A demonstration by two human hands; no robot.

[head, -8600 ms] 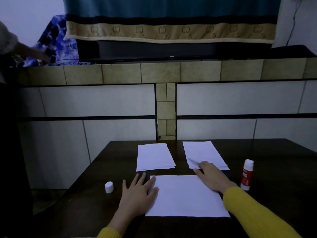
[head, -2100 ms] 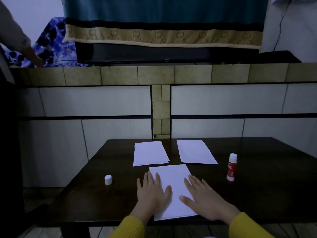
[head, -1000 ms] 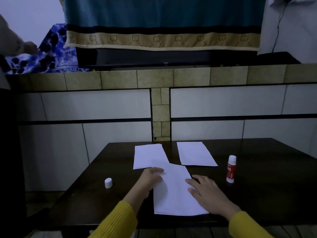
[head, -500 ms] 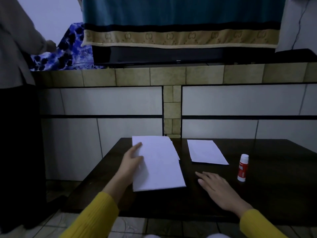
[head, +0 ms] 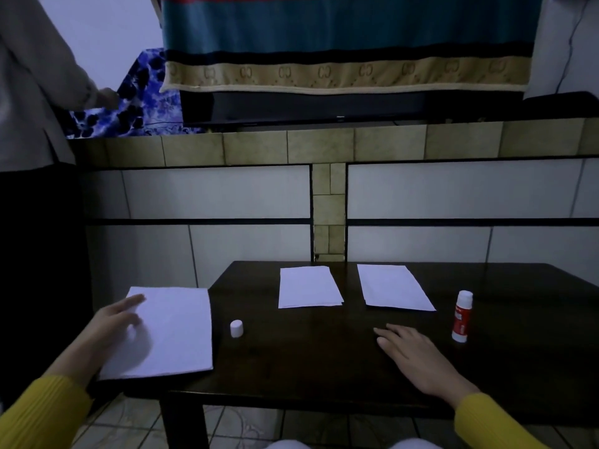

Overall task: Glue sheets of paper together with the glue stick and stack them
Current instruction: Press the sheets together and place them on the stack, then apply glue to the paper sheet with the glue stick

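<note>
Dark table (head: 324, 367): your left hand (head: 110, 322) has carried the glued sheets (head: 168, 332) leftward, still gripped; your right hand (head: 418, 361) rests flat, empty, glue stick (head: 462, 315) just beyond.

A striped teal, black and beige cloth (head: 346, 43) hangs above a tan-tiled ledge (head: 324, 144), with a blue patterned fabric (head: 142, 102) at left.

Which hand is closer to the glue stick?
The right hand. It lies flat on the table just left of the glue stick. The left hand is far across, holding paper.
</note>
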